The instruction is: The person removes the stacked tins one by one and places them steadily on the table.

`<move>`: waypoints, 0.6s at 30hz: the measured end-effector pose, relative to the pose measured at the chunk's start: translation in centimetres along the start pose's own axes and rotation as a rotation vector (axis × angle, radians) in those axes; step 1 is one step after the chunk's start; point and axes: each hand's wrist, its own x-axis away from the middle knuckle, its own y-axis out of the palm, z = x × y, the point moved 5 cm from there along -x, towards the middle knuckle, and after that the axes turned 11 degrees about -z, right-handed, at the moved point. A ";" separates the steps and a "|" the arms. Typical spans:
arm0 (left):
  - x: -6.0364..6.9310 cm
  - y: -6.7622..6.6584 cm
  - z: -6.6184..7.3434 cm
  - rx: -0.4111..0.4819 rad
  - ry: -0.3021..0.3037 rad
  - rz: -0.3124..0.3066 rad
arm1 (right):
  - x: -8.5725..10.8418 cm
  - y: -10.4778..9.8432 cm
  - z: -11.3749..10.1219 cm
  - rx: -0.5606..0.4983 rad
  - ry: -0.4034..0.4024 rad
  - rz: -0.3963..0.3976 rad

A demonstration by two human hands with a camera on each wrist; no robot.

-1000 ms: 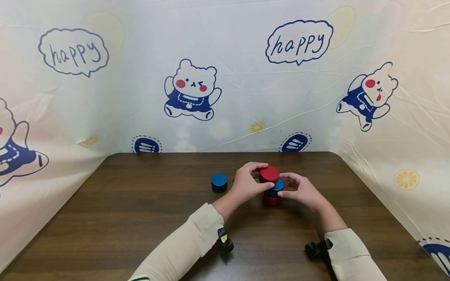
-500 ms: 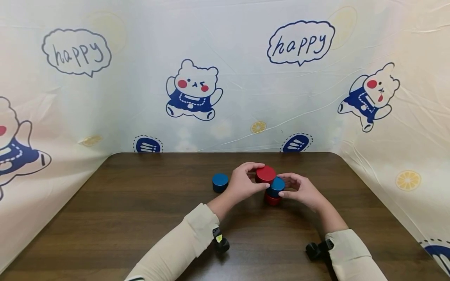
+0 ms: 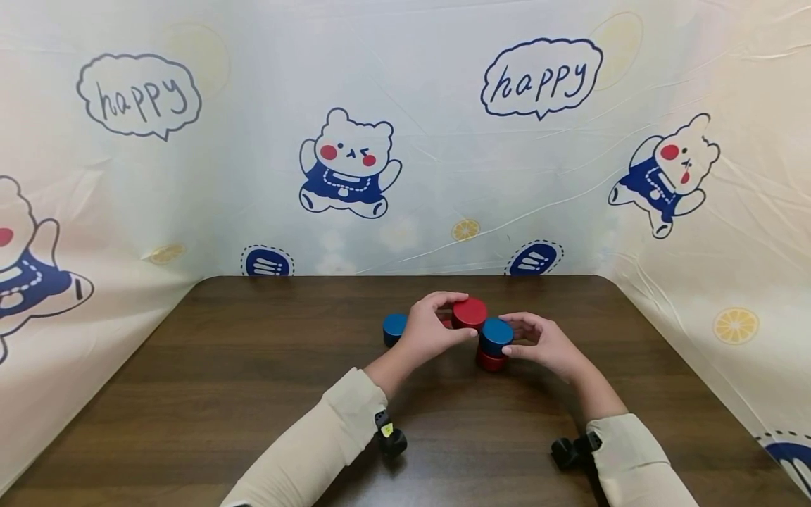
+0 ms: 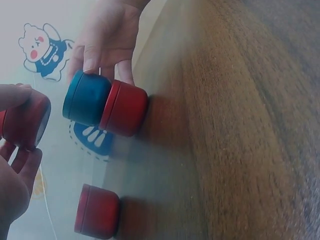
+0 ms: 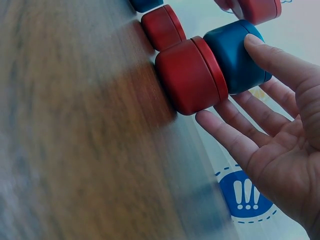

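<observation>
My left fingers [image 3: 450,296] clamp a red cylinder [image 3: 470,313], my right fingers [image 3: 527,318] a blue cylinder [image 3: 497,336], both probably rigid, best side-gripped.

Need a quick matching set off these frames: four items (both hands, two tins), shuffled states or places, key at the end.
Column one
1. left hand
2. lower stacked tin
3. loose blue tin
4. right hand

Column two
A. leftmost of the tins seen in the head view
B. holds the upper blue tin of the stack
C. grips the raised red tin
D. red, with a blue one on top of it

Right pairs: 1-C, 2-D, 3-A, 4-B
</observation>
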 end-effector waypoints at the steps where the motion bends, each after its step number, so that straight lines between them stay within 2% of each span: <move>1: 0.0 -0.1 0.0 0.006 0.000 0.003 | 0.0 0.0 0.0 0.000 0.004 0.004; 9: 0.3 -0.9 -0.2 0.032 -0.021 0.010 | 0.0 0.0 0.1 0.004 0.028 0.021; 18: 0.8 -1.9 -0.3 0.060 -0.039 0.029 | -0.1 0.0 0.1 0.003 0.016 0.013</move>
